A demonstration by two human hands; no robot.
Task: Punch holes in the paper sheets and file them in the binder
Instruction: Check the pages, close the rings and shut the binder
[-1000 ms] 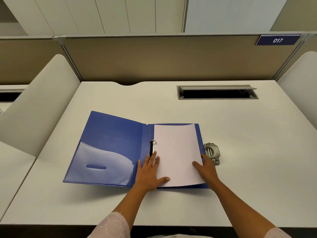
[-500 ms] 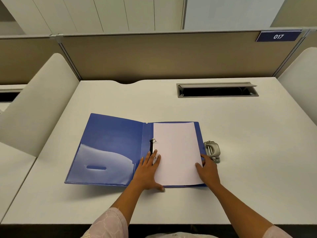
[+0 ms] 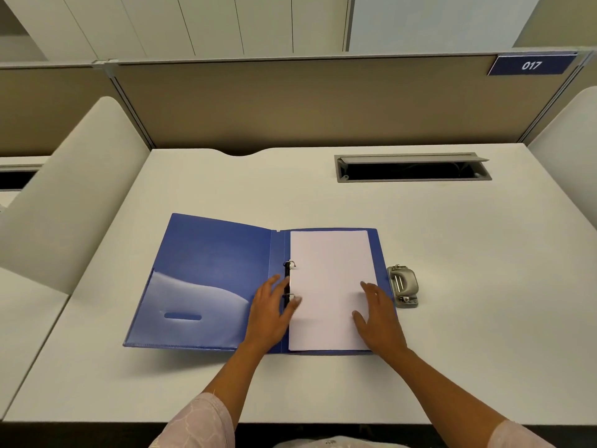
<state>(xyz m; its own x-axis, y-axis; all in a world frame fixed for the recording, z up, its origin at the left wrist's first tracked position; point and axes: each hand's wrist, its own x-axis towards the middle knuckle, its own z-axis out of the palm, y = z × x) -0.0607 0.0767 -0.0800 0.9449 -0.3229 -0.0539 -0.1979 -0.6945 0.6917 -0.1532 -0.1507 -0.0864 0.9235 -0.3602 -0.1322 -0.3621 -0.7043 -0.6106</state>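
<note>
Fingers (image 3: 369,288) lie straight and spread on both hands, gripping nothing: left hand (image 3: 269,313) by the rings (image 3: 289,264), right hand (image 3: 379,318) flat on the paper sheets (image 3: 329,273). The sheets lie on the right leaf of the open binder (image 3: 210,253), apparently threaded; closing the cover likely remains. The hole punch (image 3: 403,286) sits just right of the binder's edge, with open desk (image 3: 484,286) beyond.

blurred left grip (image 3: 269,313) half hiding lower binder ring (image 3: 289,295), sleeves (image 3: 200,421) cut by bottom edge

Office cubicle: desk (image 3: 323,195), partition (image 3: 290,105), number plate (image 3: 531,65)
</note>
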